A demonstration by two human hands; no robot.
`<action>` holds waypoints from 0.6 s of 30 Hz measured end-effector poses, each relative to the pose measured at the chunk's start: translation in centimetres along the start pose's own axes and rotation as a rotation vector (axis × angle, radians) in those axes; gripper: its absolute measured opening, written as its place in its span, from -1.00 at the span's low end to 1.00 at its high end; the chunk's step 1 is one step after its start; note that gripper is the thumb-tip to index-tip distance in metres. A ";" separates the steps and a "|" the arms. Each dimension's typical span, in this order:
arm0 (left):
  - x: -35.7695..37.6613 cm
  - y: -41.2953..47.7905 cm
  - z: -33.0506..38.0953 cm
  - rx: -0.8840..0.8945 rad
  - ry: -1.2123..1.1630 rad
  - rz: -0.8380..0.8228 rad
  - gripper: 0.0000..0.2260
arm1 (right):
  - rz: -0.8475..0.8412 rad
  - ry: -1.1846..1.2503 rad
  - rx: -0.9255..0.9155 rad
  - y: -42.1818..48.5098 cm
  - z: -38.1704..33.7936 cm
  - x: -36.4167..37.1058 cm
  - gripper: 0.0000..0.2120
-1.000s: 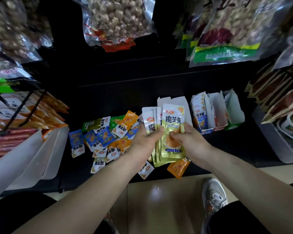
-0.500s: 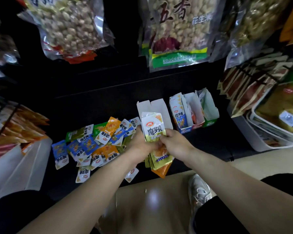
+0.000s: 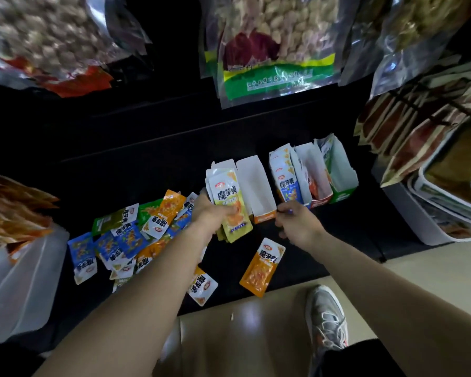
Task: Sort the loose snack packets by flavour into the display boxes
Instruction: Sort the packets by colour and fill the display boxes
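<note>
Grey shoe on the tan floor is the nearest thing, below the right hand. Just past it, on the black shelf, one orange packet lies flat and alone, between the two hands and a bit nearer than both. I think it lies apart because it is a different flavour from the bunch.

Left of the left hand is the pile of loose packets. Blue, green and orange are all mixed there, waiting to be sorted.

The left hand has its fingers wrapped round a bunch of yellow-green packets. They are stacked flat like cards, likely so they can go into a box all at once. The right hand is near the bunch but not touching it. Its fingers are loosely bent and I see nothing in them. It may be free to steady a box or pick up the next packet.

Just beyond the hands stand the display boxes. The orange box is right behind the bunch and looks empty. Beyond the right hand stand the blue box with blue packets, the red box and the green box. Each colour seems to mark a flavour.

Far beyond hang big bags of nuts.
</note>
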State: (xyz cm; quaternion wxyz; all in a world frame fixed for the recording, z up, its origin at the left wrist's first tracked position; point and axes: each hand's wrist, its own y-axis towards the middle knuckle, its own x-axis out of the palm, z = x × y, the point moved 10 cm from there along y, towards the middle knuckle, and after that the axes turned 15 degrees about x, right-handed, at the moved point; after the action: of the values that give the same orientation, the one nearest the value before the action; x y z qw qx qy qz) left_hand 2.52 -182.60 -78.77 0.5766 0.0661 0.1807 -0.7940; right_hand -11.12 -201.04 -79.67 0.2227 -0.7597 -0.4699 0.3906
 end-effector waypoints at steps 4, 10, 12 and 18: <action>0.1 5.1 0.5 0.068 -0.056 0.071 -0.50 | -0.021 -0.019 0.081 4.1 3.0 1.8 -0.75; 1.8 10.1 -0.3 0.132 0.034 0.021 -0.52 | -0.034 -0.019 0.065 7.8 2.9 4.4 -0.84; 2.5 10.8 -0.5 0.162 0.030 0.007 -0.52 | -0.038 -0.027 0.019 8.6 1.8 5.2 -0.80; 3.8 11.5 -0.8 0.205 -0.059 0.023 -0.55 | -0.022 -0.103 -0.137 9.8 -2.1 8.1 -0.68</action>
State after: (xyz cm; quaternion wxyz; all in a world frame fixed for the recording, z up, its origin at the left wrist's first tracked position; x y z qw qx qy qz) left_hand 12.04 -188.80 -83.07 0.5809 0.1035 0.0805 -0.8033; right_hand -2.10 -198.30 -88.39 0.1499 -0.7468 -0.5146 0.3937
